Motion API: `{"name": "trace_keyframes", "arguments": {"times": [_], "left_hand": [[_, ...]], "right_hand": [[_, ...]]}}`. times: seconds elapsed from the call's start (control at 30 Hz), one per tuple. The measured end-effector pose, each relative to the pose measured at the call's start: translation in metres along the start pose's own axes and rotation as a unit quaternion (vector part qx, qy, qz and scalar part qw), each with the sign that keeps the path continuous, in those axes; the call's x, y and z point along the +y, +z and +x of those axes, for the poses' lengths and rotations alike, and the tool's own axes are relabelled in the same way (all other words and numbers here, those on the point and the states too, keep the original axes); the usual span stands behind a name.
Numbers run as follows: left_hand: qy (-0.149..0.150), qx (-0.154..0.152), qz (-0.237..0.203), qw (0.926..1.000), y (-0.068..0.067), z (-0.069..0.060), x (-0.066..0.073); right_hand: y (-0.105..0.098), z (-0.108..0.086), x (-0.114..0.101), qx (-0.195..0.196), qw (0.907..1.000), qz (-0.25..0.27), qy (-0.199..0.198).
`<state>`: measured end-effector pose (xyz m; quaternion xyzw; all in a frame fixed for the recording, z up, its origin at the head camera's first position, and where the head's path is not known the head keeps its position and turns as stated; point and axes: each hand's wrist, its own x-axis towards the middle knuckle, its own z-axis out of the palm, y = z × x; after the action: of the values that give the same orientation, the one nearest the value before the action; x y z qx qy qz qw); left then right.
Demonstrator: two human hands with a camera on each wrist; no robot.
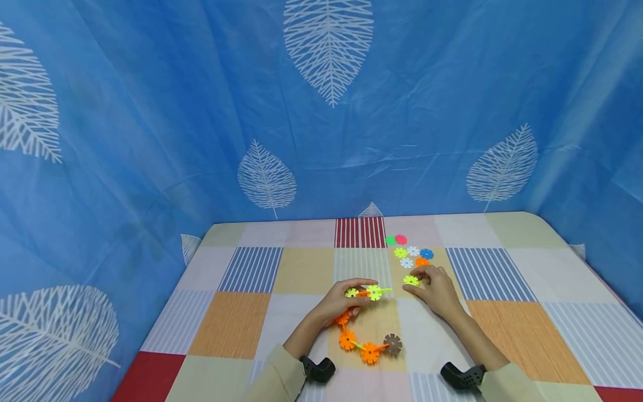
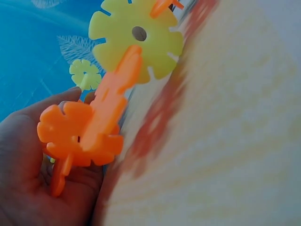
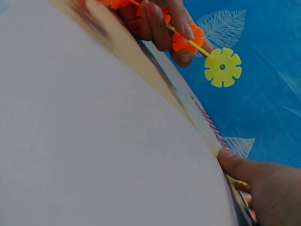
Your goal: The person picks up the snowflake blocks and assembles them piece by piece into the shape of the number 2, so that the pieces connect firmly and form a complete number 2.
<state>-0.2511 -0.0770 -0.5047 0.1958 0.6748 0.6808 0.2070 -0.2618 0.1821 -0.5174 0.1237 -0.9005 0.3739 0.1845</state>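
Observation:
A curved chain of slotted plastic flower discs, mostly orange and yellow, hangs from my left hand (image 1: 337, 301), whose fingers and thumb grip it near its upper end. At that end a yellow disc (image 1: 374, 292) sticks out to the right; the right wrist view shows the same yellow disc (image 3: 223, 67) beyond the fingertips. Lower down, orange discs (image 1: 347, 339) lead to a brown disc (image 1: 392, 344) at the other end. My right hand (image 1: 438, 291) pinches a loose yellow disc (image 1: 411, 280) by thumb and fingers, at the table, apart from the chain. In the right wrist view this disc is mostly hidden.
Just beyond my right hand lie several loose discs: an orange disc (image 1: 422, 262), a blue disc (image 1: 427, 253), white discs (image 1: 407, 263), a yellow-green disc (image 1: 401, 253), a pink disc (image 1: 401, 239) and a green disc (image 1: 390, 240). A patchwork cloth (image 1: 241, 324) covers the table; a blue curtain (image 1: 402, 111) hangs behind.

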Motion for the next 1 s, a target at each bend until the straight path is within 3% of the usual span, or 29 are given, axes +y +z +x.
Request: {"name": "trace_keyframes", "arguments": {"times": [0.07,0.13,0.23,0.3,0.37,0.6,0.83,1.0], "left_hand": [[-0.002,0.003,-0.001,1.0000,0.000,0.000,-0.001],[-0.003,0.008,-0.003,1.0000,0.000,0.000,-0.002],[-0.009,0.020,-0.011,0.9997,0.002,0.001,-0.003],[-0.013,0.028,-0.015,0.9994,0.003,0.002,-0.003],[-0.018,0.037,-0.019,0.9990,0.003,0.002,-0.003],[-0.022,0.049,-0.021,0.9983,0.006,0.002,0.000],[-0.016,0.048,-0.008,0.9987,0.006,0.002,-0.002],[-0.022,0.056,-0.005,0.9982,0.008,0.002,0.000]], "right_hand": [[0.001,-0.001,-0.003,-0.020,0.9973,0.071,0.004],[0.003,-0.002,-0.007,-0.041,0.9848,0.168,0.013],[0.005,-0.004,-0.011,-0.064,0.9475,0.311,0.038],[0.005,-0.005,-0.013,-0.075,0.9228,0.374,0.053],[0.006,-0.005,-0.014,-0.085,0.9103,0.400,0.061],[0.010,-0.007,-0.018,-0.104,0.8996,0.419,0.064],[0.016,-0.010,-0.025,-0.089,0.9019,0.411,0.099],[0.017,-0.012,-0.033,-0.078,0.8934,0.428,0.113]]}}
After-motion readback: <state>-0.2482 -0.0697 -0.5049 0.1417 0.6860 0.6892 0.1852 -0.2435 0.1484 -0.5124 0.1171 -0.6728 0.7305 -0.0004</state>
